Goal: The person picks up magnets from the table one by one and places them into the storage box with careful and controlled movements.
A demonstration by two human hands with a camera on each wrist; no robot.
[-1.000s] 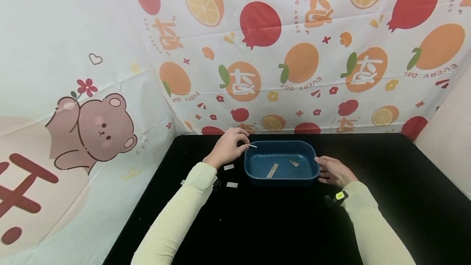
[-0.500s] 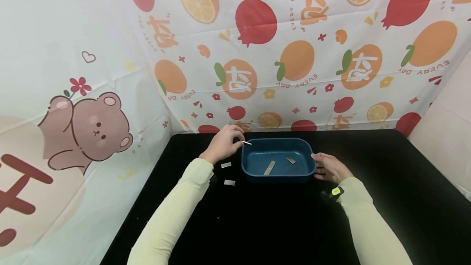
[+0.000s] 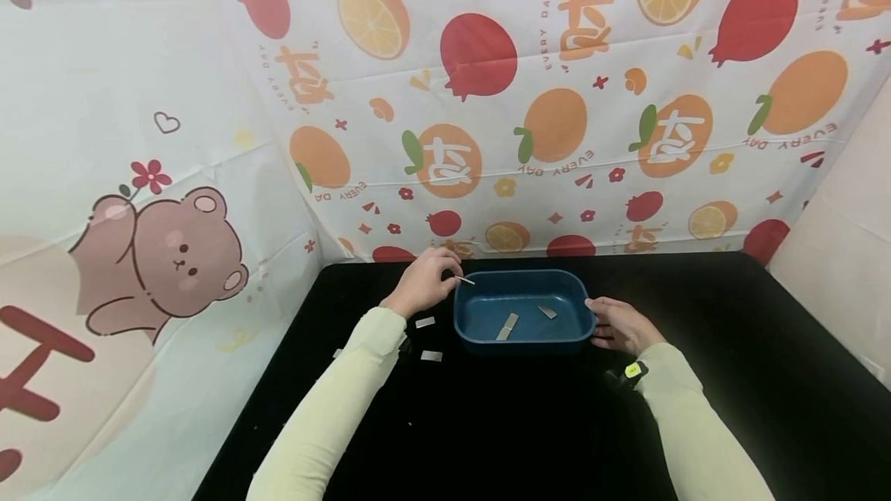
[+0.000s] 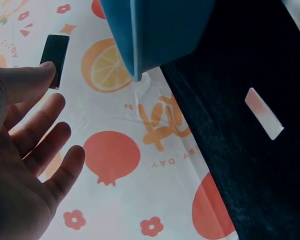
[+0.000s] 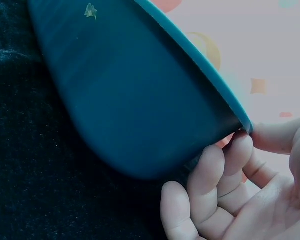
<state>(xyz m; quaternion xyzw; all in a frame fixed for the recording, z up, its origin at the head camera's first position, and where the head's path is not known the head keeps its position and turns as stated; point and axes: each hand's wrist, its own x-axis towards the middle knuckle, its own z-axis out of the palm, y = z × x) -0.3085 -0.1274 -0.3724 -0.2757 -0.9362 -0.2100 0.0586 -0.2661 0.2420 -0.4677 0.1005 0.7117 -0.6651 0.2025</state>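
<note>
My left hand [image 3: 425,282] pinches a small flat rectangular piece [image 4: 55,60] between thumb and fingertips, just over the left rim of a blue plastic basin [image 3: 522,348]. Dark in the left wrist view, that piece appears edge-on as a thin strip in the head view. The other left fingers are loosely spread. At the basin's right end, my right hand [image 3: 626,326] grips the rim, thumb on top and fingers against the outer wall. Inside the basin lie a longer greyish strip [image 3: 507,326], perhaps two pieces touching, and a shorter greyish piece [image 3: 547,312].
Two pale flat pieces, one nearer the basin [image 3: 425,322] and one in front of it [image 3: 431,356], lie on the black tabletop [image 3: 501,424]. Another light piece [image 3: 337,352] is partly hidden by the left sleeve. A fruit-print cloth [image 3: 487,138] hangs behind the table.
The head view has shifted slightly. Both hands, the basin and the pieces keep about the same places relative to each other.
</note>
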